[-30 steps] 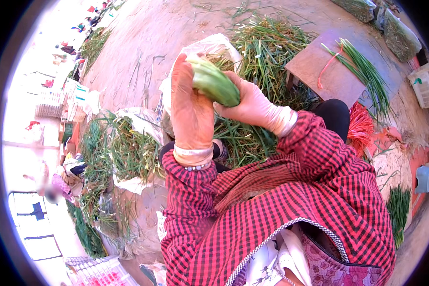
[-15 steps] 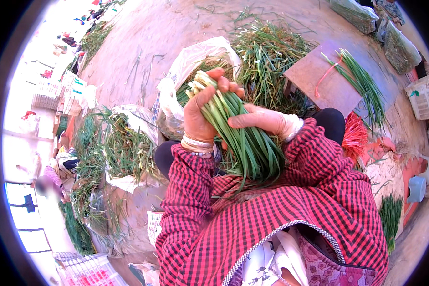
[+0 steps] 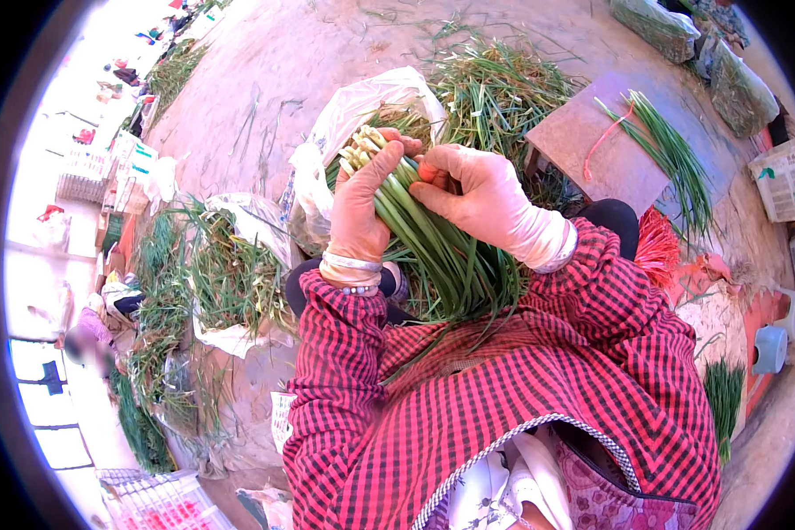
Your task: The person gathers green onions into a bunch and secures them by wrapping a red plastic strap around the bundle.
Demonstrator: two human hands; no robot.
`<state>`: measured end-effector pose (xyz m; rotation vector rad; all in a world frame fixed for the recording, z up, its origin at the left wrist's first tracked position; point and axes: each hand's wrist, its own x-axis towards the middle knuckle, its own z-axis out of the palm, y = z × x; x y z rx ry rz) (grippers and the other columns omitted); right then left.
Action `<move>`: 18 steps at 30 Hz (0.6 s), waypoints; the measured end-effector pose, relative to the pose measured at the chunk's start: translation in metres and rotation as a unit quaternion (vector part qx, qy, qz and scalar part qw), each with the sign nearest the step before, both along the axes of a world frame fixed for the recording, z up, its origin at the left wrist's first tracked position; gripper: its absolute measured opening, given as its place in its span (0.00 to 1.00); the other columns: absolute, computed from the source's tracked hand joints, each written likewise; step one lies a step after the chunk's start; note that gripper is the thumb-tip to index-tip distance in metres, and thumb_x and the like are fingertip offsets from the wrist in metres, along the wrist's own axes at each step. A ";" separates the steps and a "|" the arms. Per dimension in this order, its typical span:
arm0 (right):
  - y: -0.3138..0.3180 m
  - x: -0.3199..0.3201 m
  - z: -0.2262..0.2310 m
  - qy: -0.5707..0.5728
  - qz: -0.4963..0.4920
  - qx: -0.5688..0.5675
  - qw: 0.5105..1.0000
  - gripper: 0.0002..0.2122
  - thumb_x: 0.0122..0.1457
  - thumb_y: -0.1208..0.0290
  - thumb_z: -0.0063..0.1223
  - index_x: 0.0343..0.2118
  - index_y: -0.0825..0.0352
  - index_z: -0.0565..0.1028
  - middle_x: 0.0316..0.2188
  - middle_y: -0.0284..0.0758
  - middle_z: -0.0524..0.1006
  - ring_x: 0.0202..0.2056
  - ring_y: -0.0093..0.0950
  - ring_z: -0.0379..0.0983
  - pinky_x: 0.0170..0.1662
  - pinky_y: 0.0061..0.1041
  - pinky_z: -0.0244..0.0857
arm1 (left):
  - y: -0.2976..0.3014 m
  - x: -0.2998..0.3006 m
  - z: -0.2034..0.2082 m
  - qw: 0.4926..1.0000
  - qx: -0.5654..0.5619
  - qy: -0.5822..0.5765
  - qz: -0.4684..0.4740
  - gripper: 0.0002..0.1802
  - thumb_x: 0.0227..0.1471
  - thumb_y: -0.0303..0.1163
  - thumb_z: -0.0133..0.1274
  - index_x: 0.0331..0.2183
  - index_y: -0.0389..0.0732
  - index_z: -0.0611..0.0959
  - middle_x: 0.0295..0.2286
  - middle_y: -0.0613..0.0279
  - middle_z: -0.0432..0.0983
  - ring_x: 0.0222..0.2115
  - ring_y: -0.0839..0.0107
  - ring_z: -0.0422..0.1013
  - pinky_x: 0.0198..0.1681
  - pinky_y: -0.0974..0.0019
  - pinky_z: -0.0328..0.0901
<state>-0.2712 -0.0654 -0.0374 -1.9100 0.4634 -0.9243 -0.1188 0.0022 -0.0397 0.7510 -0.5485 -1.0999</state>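
Observation:
A bunch of long green chives [image 3: 433, 252] with pale cut ends pointing away lies across my lap. My left hand [image 3: 359, 205], in a thin glove, wraps around the bunch near its pale ends. My right hand [image 3: 479, 201], also gloved, presses on the bunch from the right, fingers pinching stalks near the top. The leaf tips fan out over my red-and-black checked sleeves. Under the hands a white plastic bag [image 3: 362, 110] holds more greens.
A heap of loose chives [image 3: 495, 88] lies on the dirt ground ahead. A brown board [image 3: 596, 146] at the right carries a tidy bundle [image 3: 676, 159] and a pink band. More greens on plastic [image 3: 230, 274] lie at the left. Crates and a basket stand at both sides.
The bunch has turned from end-on, held up in both hands, to lying lengthwise toward me. My right hand has moved up to the stalks near the pale ends.

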 end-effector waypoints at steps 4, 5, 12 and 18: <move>-0.008 0.004 0.010 -0.003 0.009 -0.054 0.998 0.07 0.57 0.70 0.58 0.33 0.67 0.76 0.22 0.31 0.75 0.25 0.19 0.70 0.30 0.25 0.67 | -0.001 -0.007 0.013 0.999 0.024 -0.033 -0.012 0.10 0.52 0.24 0.58 0.39 0.37 0.79 0.33 0.59 0.79 0.33 0.68 0.76 0.37 0.67 0.72; -0.016 0.005 0.004 -0.021 0.046 -0.018 0.999 0.08 0.57 0.69 0.58 0.34 0.67 0.76 0.23 0.30 0.76 0.25 0.19 0.71 0.29 0.25 0.67 | -0.002 -0.004 0.015 0.998 0.027 -0.052 -0.019 0.10 0.52 0.24 0.58 0.38 0.37 0.79 0.32 0.60 0.79 0.32 0.68 0.76 0.37 0.67 0.72; -0.054 -0.004 0.013 0.001 0.127 0.152 0.980 0.10 0.62 0.64 0.56 0.34 0.66 0.78 0.19 0.23 0.73 0.21 0.11 0.66 0.23 0.12 0.61 | -0.002 0.014 0.055 0.969 0.029 -0.245 0.028 0.09 0.50 0.29 0.61 0.34 0.38 0.81 0.31 0.60 0.80 0.29 0.74 0.76 0.34 0.72 0.71; -0.031 0.004 -0.004 0.002 0.178 0.094 0.979 0.32 0.54 0.65 0.65 0.60 0.68 0.62 0.51 0.36 0.71 0.54 0.25 0.65 0.58 0.26 0.59 | -0.012 0.063 0.081 0.983 -0.018 -0.155 0.095 0.13 0.55 0.33 0.57 0.39 0.36 0.79 0.37 0.49 0.79 0.41 0.61 0.76 0.48 0.58 0.71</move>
